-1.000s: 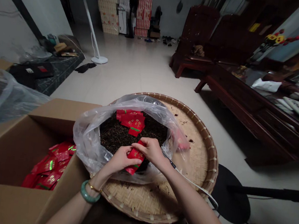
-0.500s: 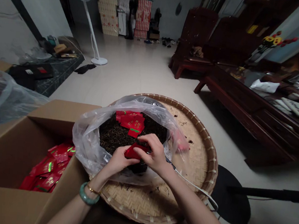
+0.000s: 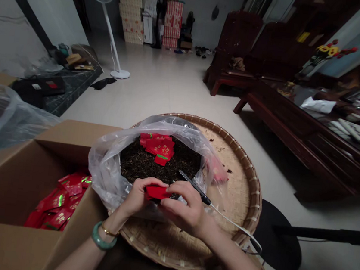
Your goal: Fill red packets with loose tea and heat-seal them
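Between my two hands is a small red packet (image 3: 156, 192), over the near edge of the clear plastic bag (image 3: 104, 156). My left hand (image 3: 138, 197) pinches its left end; a green bangle and a gold bracelet circle that wrist. My right hand (image 3: 188, 205) grips its right end with thumb and fingers. Dark, dry tea leaves (image 3: 140, 165) fill the bag. A small pile of flat red packets (image 3: 159, 146) lies on the leaves. Beside my right hand rests a slim black corded tool (image 3: 195, 186). The packet's contents are hidden.
Under the bag is a round woven bamboo tray (image 3: 242, 181) with scattered leaf bits. To the left, an open cardboard box (image 3: 79, 134) holds many red packets (image 3: 62, 201). A white cable (image 3: 235, 222) crosses the tray's right side. A dark wooden table (image 3: 286, 116) stands at right.
Both hands have moved down toward me with the red packet. The black corded tool, largely hidden before, now shows beyond my right hand. The pile on the leaves looks the same.
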{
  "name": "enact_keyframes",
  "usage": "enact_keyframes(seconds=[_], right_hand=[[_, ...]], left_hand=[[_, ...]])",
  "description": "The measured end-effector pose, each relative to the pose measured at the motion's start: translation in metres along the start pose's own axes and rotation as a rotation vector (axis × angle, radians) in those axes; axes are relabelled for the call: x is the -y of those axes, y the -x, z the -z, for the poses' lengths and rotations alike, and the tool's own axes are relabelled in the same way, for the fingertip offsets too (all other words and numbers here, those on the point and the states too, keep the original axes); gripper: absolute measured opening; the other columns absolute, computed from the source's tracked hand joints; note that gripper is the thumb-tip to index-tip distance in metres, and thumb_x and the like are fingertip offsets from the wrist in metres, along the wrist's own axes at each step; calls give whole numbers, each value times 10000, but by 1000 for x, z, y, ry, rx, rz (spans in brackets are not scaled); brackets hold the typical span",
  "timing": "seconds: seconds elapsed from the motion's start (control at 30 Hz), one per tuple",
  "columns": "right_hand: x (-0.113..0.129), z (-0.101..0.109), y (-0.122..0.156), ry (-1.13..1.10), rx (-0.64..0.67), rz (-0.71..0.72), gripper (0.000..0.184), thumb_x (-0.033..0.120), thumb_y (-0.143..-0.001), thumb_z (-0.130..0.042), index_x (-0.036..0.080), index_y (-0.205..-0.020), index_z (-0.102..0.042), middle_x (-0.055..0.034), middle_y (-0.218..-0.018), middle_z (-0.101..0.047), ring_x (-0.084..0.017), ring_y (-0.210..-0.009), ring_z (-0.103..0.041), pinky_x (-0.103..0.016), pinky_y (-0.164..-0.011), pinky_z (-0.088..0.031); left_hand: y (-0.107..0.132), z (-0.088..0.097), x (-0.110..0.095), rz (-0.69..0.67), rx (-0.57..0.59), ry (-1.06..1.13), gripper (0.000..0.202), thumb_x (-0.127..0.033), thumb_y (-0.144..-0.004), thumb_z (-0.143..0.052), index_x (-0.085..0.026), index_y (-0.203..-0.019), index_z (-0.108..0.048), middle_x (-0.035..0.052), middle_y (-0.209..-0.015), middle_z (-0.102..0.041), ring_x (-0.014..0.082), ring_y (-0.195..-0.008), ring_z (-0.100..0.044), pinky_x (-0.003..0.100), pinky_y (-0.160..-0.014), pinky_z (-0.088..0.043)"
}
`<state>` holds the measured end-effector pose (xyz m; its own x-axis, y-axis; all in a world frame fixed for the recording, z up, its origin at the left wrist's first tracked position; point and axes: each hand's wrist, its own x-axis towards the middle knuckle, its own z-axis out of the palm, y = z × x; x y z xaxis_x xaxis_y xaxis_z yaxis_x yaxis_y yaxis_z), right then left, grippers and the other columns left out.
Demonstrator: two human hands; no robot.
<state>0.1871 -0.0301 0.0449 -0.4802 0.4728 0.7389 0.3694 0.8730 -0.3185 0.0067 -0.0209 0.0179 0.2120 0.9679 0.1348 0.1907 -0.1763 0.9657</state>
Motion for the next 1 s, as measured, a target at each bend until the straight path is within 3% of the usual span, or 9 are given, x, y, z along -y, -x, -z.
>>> enact_keyframes(seconds=[0.17,0.3,0.37,0.5,0.7,0.77,0.87,0.93,1.0], right_hand=[[0,5,-5,122,-15,15,78,214,-840,-579,249,-875,-640,-58,-921,-625,-190,-904,-563,-345,-772,-511],[2,6,-9,102,120,-70,208,381,-839,-586,205,-927,-655,-115,-1051,-605,-254,-1043,-508,-426,-878,-488],[3,5,-10,25,174,-139,235,369,-882,-512,192,-887,-666,-118,-1096,-598,-262,-1092,-479,-445,-922,-461],[4,4,-14,-81,228,-366,311,192,-921,-405,175,-764,-673,-88,-984,-636,-204,-977,-534,-366,-865,-475],[-2,11,-25,-259,524,-554,150,168,-835,-576,156,-942,-681,-51,-900,-636,-137,-803,-589,-227,-720,-453],[-7,8,-27,-182,594,-590,154,193,-803,-622,149,-936,-684,-50,-853,-634,-145,-769,-587,-226,-686,-432],[-15,-3,-28,5,664,-669,165,212,-789,-623,123,-913,-685,-74,-841,-633,-161,-744,-586,-236,-651,-407],[-19,-11,-30,86,695,-693,170,229,-797,-602,119,-897,-685,-83,-848,-633,-163,-735,-589,-238,-637,-395],[-23,-17,-31,104,713,-675,177,231,-800,-587,126,-903,-687,-82,-850,-638,-160,-733,-592,-236,-635,-388]], left_hand=[[1,0,9,1,13,-13,141,-219,-652,-676,-170,-782,-703,42,-776,-729,193,-732,-665,291,-715,-514],[3,0,15,17,26,-7,196,-245,-671,-692,-158,-846,-682,50,-828,-721,184,-744,-655,276,-705,-513],[4,-1,17,10,32,-25,221,-260,-669,-699,-151,-859,-671,51,-831,-715,179,-737,-650,268,-690,-510],[5,-1,23,-63,72,-132,196,-269,-682,-689,-150,-836,-666,24,-778,-693,149,-673,-616,243,-639,-484],[-1,8,34,-76,194,-307,179,-214,-700,-638,-170,-872,-661,5,-766,-672,142,-668,-599,250,-632,-485],[-4,8,33,-140,172,-376,324,-182,-674,-646,-182,-997,-636,43,-935,-681,184,-829,-625,306,-757,-513],[-5,5,28,-323,30,-498,565,-179,-675,-654,-196,-1222,-511,104,-1199,-591,253,-1102,-543,429,-950,-455],[-5,5,23,-463,-13,-575,515,-181,-732,-626,-208,-1230,-500,112,-1235,-557,262,-1142,-505,462,-971,-435],[-4,7,20,-570,31,-644,359,-151,-791,-571,-218,-1143,-563,106,-1219,-556,248,-1113,-510,445,-946,-453]])
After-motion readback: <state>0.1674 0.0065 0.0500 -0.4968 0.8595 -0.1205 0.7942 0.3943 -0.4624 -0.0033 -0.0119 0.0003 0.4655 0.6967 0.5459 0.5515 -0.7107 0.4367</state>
